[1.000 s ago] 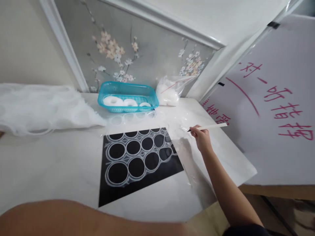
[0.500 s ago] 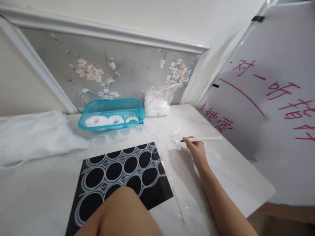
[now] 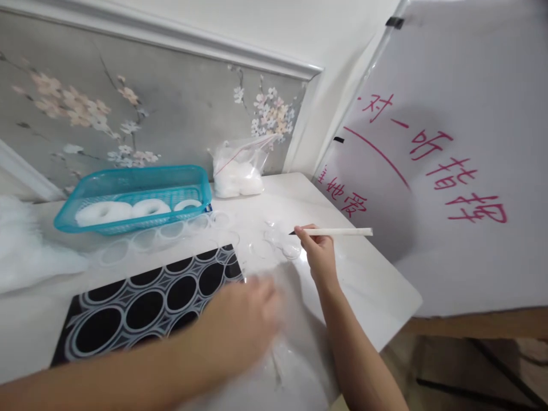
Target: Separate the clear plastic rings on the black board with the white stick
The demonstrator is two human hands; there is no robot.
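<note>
My right hand (image 3: 317, 251) pinches a thin white pen-like stick (image 3: 346, 232) near its dark, pointed end. That tip points left, close to clear round plastic pieces (image 3: 286, 244) on the table; contact cannot be made out. My left hand (image 3: 250, 319) is smeared by motion beyond the right edge of a black sheet with pale ring patterns (image 3: 148, 308). Its fingers are too blurred to show whether anything is in them. The left forearm covers the sheet's lower part.
A blue plastic basket (image 3: 68, 214) with white rings stands at the back, beside a zip bag of white fluff (image 3: 240, 174). More white fluff (image 3: 29, 251) lies at left. Clear circles (image 3: 145, 238) lie before the basket. A whiteboard (image 3: 462, 103) with red writing stands at right.
My left arm has swung right over the table, its hand now in view. The right hand still holds the stick. The whole view has shifted toward the right.
</note>
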